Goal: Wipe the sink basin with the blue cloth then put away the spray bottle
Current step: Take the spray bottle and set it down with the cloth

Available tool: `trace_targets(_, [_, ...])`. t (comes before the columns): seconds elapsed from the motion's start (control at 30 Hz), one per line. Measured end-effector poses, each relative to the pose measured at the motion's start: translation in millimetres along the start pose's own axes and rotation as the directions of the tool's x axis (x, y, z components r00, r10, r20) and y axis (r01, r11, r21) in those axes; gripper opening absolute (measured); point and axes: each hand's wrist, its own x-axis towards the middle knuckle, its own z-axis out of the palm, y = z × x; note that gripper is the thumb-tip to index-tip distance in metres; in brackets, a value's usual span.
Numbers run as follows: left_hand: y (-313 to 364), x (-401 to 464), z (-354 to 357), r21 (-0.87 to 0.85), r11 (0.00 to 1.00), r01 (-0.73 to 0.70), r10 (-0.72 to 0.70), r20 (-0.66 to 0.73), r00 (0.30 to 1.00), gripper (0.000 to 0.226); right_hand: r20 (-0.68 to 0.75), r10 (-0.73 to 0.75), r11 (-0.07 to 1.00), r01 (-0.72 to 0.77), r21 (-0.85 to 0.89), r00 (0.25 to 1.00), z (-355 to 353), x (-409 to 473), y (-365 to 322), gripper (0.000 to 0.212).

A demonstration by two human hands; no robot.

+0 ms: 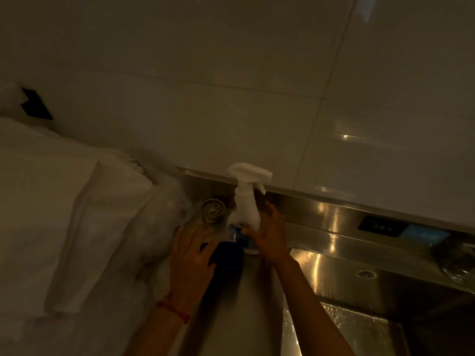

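Observation:
A white spray bottle [246, 201] with a blue label stands upright on the steel counter behind the sink, close to the wall. My right hand [270, 237] is wrapped around its lower part. The dark blue cloth [228, 255] lies bunched on the counter just in front of the bottle. My left hand [191, 255] rests on the cloth's left side with fingers curled over it. The steel sink basin [341, 286] opens to the right, wet and shiny.
A metal drain strainer [212, 211] sits on the counter left of the bottle. A large white plastic-wrapped bundle [77, 214] fills the left. A tiled wall [231, 86] rises behind. A dark panel [380, 226] and a glass object [457, 265] are at the right.

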Motion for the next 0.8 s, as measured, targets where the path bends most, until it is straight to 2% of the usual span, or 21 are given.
trace_targets(0.13, [1,2,2,-0.007,1.000,-0.017,0.017,-0.001,1.000,0.057,-0.008,-0.029,0.987,0.027,-0.159,1.000,-4,5,4,0.064])
trace_targets(0.3, [4,1,2,-0.006,1.000,-0.029,0.029,0.006,1.000,0.057,-0.103,-0.023,0.995,0.012,-0.101,0.994,-2,-4,9,0.065])
trace_targets(0.47, [7,0,2,-0.005,1.000,-0.023,0.023,0.019,1.000,0.059,-0.129,0.042,0.993,-0.056,-0.105,0.991,9,-16,15,0.069])
trace_targets(0.63, [7,-1,1,0.000,1.000,-0.018,0.018,0.019,1.000,0.058,-0.152,0.103,0.975,-0.130,-0.180,0.983,18,-16,17,0.067])
trace_targets(0.8, [6,-3,2,0.009,0.999,-0.036,0.036,0.034,0.999,0.059,-0.192,0.024,0.952,-0.081,-0.294,0.981,19,-11,18,0.063])
